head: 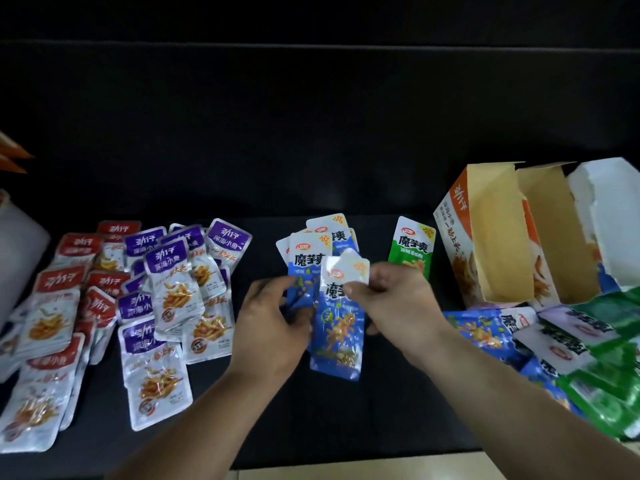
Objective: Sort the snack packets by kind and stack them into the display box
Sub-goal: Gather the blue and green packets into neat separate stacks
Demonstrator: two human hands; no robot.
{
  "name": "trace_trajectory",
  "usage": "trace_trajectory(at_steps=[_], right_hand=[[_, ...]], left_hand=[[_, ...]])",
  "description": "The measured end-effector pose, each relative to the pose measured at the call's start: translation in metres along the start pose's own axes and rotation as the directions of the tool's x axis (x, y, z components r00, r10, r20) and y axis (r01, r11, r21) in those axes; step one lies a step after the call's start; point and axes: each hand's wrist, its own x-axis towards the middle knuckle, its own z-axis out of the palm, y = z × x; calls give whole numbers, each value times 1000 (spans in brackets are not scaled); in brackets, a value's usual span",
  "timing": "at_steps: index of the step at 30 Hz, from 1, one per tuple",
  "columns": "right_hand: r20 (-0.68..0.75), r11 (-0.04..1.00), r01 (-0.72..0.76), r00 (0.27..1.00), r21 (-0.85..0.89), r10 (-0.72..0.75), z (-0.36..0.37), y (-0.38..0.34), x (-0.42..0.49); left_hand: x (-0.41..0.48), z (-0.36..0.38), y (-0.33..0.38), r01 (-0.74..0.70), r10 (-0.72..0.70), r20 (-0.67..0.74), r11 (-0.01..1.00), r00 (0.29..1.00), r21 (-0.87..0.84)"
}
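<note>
Fig. Sorting stage, blue kind. My left hand point(273, 317) grips the lower ends of a fan of blue packets point(308, 258), fingers curled round them. My right hand point(391, 299) pinches the top edge of the front blue packet point(337, 327) between thumb and fingertips. Both are over the middle of the dark table point(346, 427), between the purple packets point(173, 271) on the left and a lone green packet point(412, 247) on the right. The display box point(485, 237) stands open farther right, well apart from my hands, its brown inside in view.

Orientation: the front blue packet's long axis runs near to far, slightly tilted. Its white printed header points away from me and its foot points toward me. The fan behind it points the same way, spread at the far ends.

Hazards, as I judge them: the film looks glossy and the fan is held at one end only, so a slack grip could let packets slide out toward the purple group. My pinch takes just the header's edge — a quick pull might twist the packet crosswise and spoil the stack's alignment. In the mixed heap point(571, 358) at near right, blue and green overlap, so a hasty grab there could carry a green one into the blue set. The box's raised flaps could catch a stack's edge on entry.
</note>
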Motion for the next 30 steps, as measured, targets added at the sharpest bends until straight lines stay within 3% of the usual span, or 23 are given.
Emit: trace_trajectory(at_steps=[4,7,9,16,18,21,30], right_hand=[[-23,996,42,999,-79,-44,20,-2,22],[-73,884,175,971,-434,-228,21,4,14],[-96,823,231,941,-520,-325,23,13,9],[17,823,375,913,-427,-408,44,19,13],[26,856,341,933,-388,-360,45,18,14],[-18,922,243,965,-302,-261,43,20,18],[-212,978,156,960,-136,-183,50,21,8]], left_hand=[[-5,-2,-3,-1,0,-9,998,1000,-58],[-8,-3,-1,-45,45,-12,999,999,1],[-8,-1,1,-57,57,-7,998,998,36],[-2,-3,5,-83,77,52,989,996,125],[-4,-5,6,-88,79,73,988,994,130],[-6,-6,7,-82,72,80,988,994,132],[-9,1,4,-57,48,80,991,996,119]])
